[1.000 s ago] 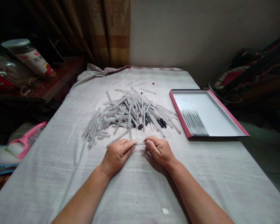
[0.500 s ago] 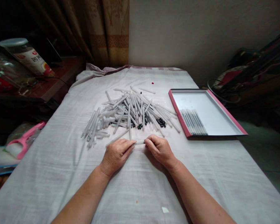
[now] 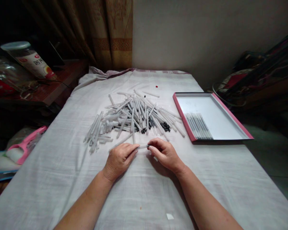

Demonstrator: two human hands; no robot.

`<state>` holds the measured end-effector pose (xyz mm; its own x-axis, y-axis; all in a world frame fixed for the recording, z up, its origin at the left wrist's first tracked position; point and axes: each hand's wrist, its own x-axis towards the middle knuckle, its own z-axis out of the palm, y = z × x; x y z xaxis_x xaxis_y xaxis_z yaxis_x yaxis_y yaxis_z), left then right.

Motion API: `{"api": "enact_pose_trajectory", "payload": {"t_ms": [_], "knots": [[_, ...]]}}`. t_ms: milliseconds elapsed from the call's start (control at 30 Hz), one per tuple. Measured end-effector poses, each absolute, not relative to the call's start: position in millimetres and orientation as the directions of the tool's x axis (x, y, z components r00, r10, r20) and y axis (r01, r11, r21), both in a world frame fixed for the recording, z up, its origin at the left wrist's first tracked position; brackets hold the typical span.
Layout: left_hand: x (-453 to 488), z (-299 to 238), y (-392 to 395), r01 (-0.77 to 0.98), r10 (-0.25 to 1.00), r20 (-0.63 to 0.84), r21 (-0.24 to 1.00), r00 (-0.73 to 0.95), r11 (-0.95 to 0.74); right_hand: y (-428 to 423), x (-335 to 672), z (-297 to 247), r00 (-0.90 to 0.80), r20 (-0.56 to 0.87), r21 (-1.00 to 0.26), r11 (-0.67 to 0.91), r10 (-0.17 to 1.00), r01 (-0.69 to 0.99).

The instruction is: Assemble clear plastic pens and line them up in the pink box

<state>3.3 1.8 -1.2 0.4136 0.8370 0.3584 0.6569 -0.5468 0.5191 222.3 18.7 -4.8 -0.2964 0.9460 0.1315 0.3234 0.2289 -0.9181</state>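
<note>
A pen (image 3: 142, 147) with a pale, see-through barrel lies level between my two hands. My left hand (image 3: 123, 157) is closed round its left part, hiding that end. At the dark right end, the thumb and forefinger of my right hand (image 3: 165, 154) pinch it. Just beyond my hands spreads a pile of clear pen barrels (image 3: 132, 115), mixed with dark refills. Small black plugs (image 3: 166, 126) are heaped at the pile's right side, and clear caps (image 3: 107, 126) at its left. A row of assembled pens (image 3: 198, 126) lies in the shallow pink-edged box lid (image 3: 232, 114).
A light cloth (image 3: 124, 198) covers the table. On it are a red bit (image 3: 156, 86) at the back and a white scrap (image 3: 169, 216) near me. Pink-handled scissors (image 3: 26, 145) are off the left edge. A jar (image 3: 35, 60) stands on a brown side table.
My right fingers have loosened and shifted slightly at the pen's dark end, with the thumb opened lower. My left hand keeps its hold. The view has tilted a little.
</note>
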Motion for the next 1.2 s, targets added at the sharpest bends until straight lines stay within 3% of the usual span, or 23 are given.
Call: {"api": "enact_pose_trajectory", "payload": {"t_ms": [233,433,567,867,1200], "knots": [[4.0,-1.9,1.8,0.667,0.837,0.353,0.507,0.418,-0.547,17.7,216.3,-2.9,-0.266,0.21,-0.828,0.316,0.941,0.464],[-3.0,3.2,3.7,0.686,0.864,0.324,0.525,0.386,-0.504,18.9,219.8,-2.6,-0.141,0.31,-0.836,0.34,0.94,0.431],[-10.0,5.6,5.5,0.681,0.908,0.278,0.601,0.314,-0.419,21.4,226.3,-3.4,-0.019,0.316,-0.881,0.3,0.949,0.366],[-5.4,-0.7,6.1,0.591,0.98,0.171,0.783,0.097,-0.195,21.7,224.7,-6.0,0.0,0.249,-0.92,0.237,0.968,0.312],[-6.9,6.3,7.5,0.425,0.995,-0.032,0.905,0.094,-0.011,20.5,223.6,-2.4,0.017,0.249,-0.938,0.236,0.968,0.253]]}}
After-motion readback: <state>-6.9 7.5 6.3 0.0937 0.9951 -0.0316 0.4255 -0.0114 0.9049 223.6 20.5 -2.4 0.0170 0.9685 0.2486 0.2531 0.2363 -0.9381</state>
